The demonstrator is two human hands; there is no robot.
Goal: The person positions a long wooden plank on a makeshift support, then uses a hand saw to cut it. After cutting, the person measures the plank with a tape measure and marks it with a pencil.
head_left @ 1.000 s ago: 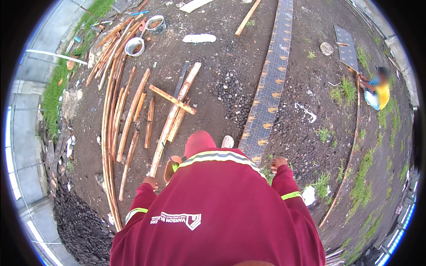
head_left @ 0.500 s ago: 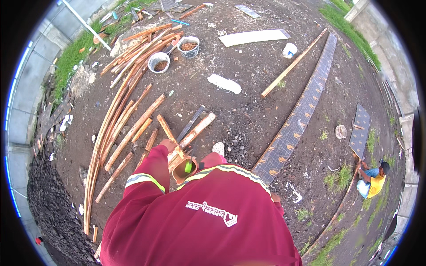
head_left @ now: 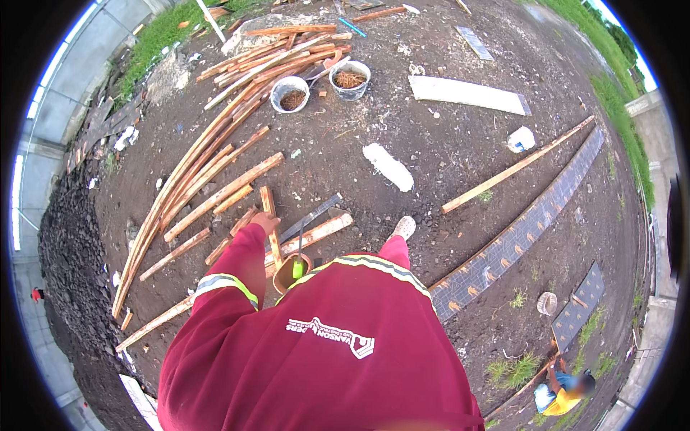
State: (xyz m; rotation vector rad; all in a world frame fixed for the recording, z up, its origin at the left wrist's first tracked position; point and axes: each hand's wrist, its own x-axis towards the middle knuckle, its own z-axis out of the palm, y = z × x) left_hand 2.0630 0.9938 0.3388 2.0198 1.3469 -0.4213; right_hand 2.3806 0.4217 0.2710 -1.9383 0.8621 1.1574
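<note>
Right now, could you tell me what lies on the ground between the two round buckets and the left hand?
In the head view, bare dark soil and several reddish wooden planks lie between the buckets and the left hand.

Left arm in a red sleeve with a reflective band stretched forward and down, elbow slightly bent. Left hand (head_left: 266, 223) low near the ground, fingers curled. Right arm and hand hidden behind the torso, state unclear.
</note>
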